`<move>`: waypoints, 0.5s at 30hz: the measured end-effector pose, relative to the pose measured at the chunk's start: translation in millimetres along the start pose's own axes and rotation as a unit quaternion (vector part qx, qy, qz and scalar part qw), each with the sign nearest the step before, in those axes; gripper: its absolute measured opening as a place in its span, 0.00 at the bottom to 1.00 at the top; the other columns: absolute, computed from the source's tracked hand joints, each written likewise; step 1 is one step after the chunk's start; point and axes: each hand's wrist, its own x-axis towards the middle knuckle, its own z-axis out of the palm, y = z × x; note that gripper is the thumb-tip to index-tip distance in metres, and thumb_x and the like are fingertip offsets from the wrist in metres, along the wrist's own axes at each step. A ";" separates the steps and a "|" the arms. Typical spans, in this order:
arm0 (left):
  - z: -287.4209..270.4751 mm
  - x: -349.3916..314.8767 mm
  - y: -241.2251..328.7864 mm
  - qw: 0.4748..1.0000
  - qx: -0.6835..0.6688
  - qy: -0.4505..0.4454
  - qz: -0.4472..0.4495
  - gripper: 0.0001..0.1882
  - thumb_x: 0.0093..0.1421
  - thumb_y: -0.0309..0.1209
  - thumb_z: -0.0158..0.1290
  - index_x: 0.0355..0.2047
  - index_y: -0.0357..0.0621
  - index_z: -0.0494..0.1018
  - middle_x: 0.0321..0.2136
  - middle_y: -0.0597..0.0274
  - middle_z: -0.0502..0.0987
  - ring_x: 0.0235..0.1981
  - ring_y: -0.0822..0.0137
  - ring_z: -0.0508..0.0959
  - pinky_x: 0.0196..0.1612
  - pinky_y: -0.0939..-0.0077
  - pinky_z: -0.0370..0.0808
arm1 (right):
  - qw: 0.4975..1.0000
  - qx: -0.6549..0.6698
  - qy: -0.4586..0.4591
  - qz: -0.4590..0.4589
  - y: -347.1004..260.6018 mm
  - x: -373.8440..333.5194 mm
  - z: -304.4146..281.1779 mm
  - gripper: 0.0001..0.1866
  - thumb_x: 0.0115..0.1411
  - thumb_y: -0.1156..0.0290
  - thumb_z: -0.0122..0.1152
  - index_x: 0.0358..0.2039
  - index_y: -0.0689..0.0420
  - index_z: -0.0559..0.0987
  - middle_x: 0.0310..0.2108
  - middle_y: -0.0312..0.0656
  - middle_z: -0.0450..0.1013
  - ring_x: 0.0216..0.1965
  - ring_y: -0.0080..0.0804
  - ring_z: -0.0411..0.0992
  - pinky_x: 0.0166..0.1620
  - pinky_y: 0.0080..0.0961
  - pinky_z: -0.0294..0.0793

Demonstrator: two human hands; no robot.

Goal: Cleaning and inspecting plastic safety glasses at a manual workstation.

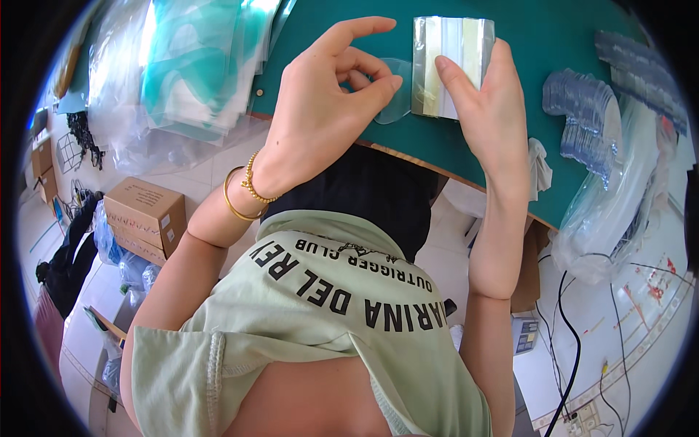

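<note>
My right hand [488, 109] grips a flat, clear-wrapped packet [453, 44] with pale yellow and white strips running down it. The thumb lies across its front, with the other fingers along the right edge and partly hidden behind. My left hand [328, 91] hovers to the left of the packet, apart from it. Its index finger reaches out, the other fingers curl loosely, and nothing shows between them and the thumb. Between the hands, a clear rounded plastic piece [399, 102] lies on the green tabletop [349, 135], partly behind the left hand's fingertips.
Clear and green-tinted plastic bags [196, 65] pile up at the table's left. Rows of nested clear plastic pieces [586, 109] and a long plastic bag [611, 189] lie at the right. A cardboard box [145, 211] stands below left; black cables [575, 328] trail at lower right.
</note>
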 end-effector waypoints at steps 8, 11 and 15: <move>-5.0 -0.7 -11.6 0.995 0.091 0.030 0.005 0.24 0.57 0.25 0.59 0.55 0.39 0.71 0.29 0.61 0.82 0.24 0.73 0.78 0.29 0.78 0.75 | 0.999 0.016 -0.016 -0.029 -0.1 -3.6 8.9 0.20 0.62 0.64 0.64 0.39 0.66 0.67 0.30 0.61 0.77 0.34 0.58 0.79 0.36 0.41 0.77; -4.4 -6.0 -9.3 0.997 0.076 0.028 -0.002 0.24 0.57 0.25 0.59 0.55 0.39 0.71 0.30 0.60 0.82 0.25 0.71 0.80 0.29 0.78 0.75 | 0.999 0.035 0.022 -0.025 13.4 2.3 -5.3 0.19 0.62 0.64 0.63 0.39 0.67 0.67 0.30 0.59 0.78 0.33 0.53 0.80 0.35 0.37 0.77; -4.4 -5.5 -7.3 0.995 0.092 0.032 0.010 0.23 0.57 0.25 0.59 0.55 0.40 0.72 0.30 0.60 0.83 0.24 0.70 0.80 0.28 0.78 0.76 | 1.000 0.013 -0.013 -0.014 -2.0 -3.7 4.2 0.20 0.62 0.66 0.63 0.40 0.68 0.66 0.26 0.60 0.77 0.29 0.55 0.80 0.32 0.39 0.77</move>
